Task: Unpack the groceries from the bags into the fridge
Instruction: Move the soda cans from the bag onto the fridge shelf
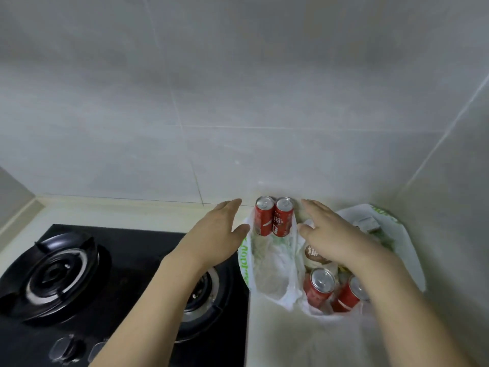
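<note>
Tiled corner worktop (277,340) | I see left hand (219,234), right hand (333,234), fingers spread, empty | two cans (274,217): rigid, slick; grip mid-body.

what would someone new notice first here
Two upright red cans stand side by side against the tiled wall, with an open left hand and right hand reaching in on either side of them, neither touching. Below the right hand, a white plastic bag lies open on the counter, with two more red cans in it. A black gas stove fills the lower left.
</note>
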### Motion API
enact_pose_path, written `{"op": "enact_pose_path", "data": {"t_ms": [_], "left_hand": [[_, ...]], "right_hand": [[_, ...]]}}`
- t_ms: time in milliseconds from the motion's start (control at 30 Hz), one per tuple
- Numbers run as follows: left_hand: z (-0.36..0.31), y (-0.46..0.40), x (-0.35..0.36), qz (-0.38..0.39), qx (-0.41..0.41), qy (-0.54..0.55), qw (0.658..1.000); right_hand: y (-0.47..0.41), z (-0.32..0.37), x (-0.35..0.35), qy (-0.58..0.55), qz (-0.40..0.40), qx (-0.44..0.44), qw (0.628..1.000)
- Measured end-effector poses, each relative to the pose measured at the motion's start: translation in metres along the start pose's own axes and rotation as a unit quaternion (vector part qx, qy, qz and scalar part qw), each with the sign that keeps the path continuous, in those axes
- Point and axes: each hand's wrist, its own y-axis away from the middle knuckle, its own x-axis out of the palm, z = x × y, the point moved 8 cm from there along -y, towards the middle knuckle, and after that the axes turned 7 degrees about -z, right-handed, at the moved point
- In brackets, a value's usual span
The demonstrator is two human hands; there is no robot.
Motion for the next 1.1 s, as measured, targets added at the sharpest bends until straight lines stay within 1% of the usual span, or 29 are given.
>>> {"op": "enact_pose_path", "data": {"t_ms": [100,233,467,567,733,867,1033,1100], "left_hand": [[0.018,-0.035,0.024,0.014,-0.022,0.032,0.999],[0.036,-0.078,0.056,0.028,-0.039,0.047,0.998],[0.054,-0.138,0.104,0.060,-0.042,0.062,0.995],[0.056,-0.156,0.119,0.060,-0.031,0.093,0.993],[0.064,-0.176,0.145,0.071,-0.015,0.130,0.989],[0.071,-0.186,0.158,0.057,-0.008,0.154,0.986],[0.065,-0.184,0.151,0.029,0.015,0.151,0.988],[0.061,-0.177,0.144,0.016,0.014,0.147,0.989]], "right_hand": [[-0.039,-0.020,0.019,-0.015,0.007,0.008,1.000],[-0.087,-0.049,0.043,-0.028,0.004,0.028,0.999],[-0.151,-0.081,0.077,-0.047,0.000,0.044,0.998],[-0.171,-0.093,0.086,-0.048,-0.017,0.042,0.998],[-0.190,-0.106,0.102,-0.077,-0.022,0.029,0.996],[-0.192,-0.114,0.106,-0.116,-0.041,0.022,0.992],[-0.186,-0.117,0.098,-0.134,-0.051,0.015,0.990],[-0.178,-0.115,0.091,-0.160,-0.059,0.021,0.985]]}}
